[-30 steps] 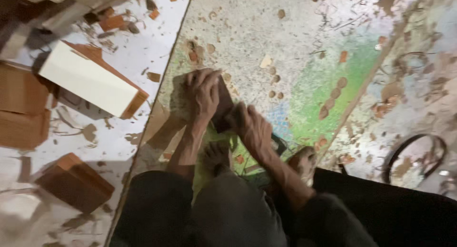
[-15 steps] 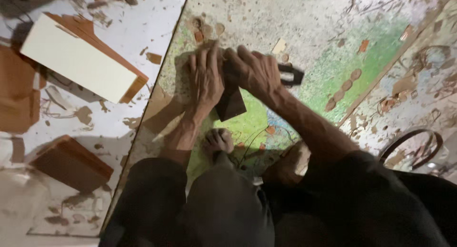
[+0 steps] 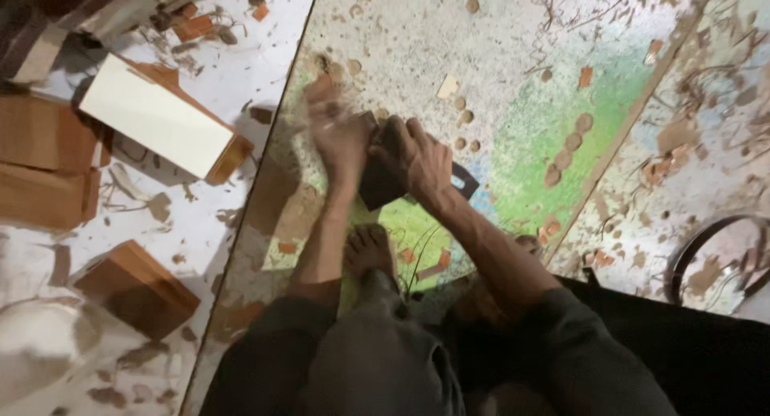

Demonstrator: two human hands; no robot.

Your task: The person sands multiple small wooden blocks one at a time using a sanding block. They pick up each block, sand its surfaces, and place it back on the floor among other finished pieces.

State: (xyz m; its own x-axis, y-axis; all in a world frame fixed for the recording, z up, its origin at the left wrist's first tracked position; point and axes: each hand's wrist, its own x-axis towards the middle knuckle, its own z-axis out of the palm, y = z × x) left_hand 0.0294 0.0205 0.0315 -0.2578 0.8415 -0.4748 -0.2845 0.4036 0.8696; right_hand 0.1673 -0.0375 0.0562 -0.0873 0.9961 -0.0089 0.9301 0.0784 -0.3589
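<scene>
Wooden blocks (image 3: 48,163) and a white-faced board (image 3: 160,123) crowd the floor's left edge; open speckled floor (image 3: 481,55) lies ahead. The blurred left hand (image 3: 341,139) and right hand (image 3: 417,155) grip closed around a dark wooden piece (image 3: 381,183), its long axis running from upper left to lower right.

A: What is the floor (image 3: 513,55) like?
B: Speckled stone or terrazzo, matt and rough-looking, with worn green paint and scattered reddish wood chips (image 3: 561,155).

A: And the piece between the hands?
B: The left hand (image 3: 341,139) and right hand (image 3: 417,155) grip a dark block (image 3: 381,183), dull and matt; its material is unclear.

A: Anything else?
B: Brown wooden blocks (image 3: 132,288) with a smooth, matt finish, a board with a pale smooth face (image 3: 156,123), and dark matt cloth trousers (image 3: 377,360).
</scene>
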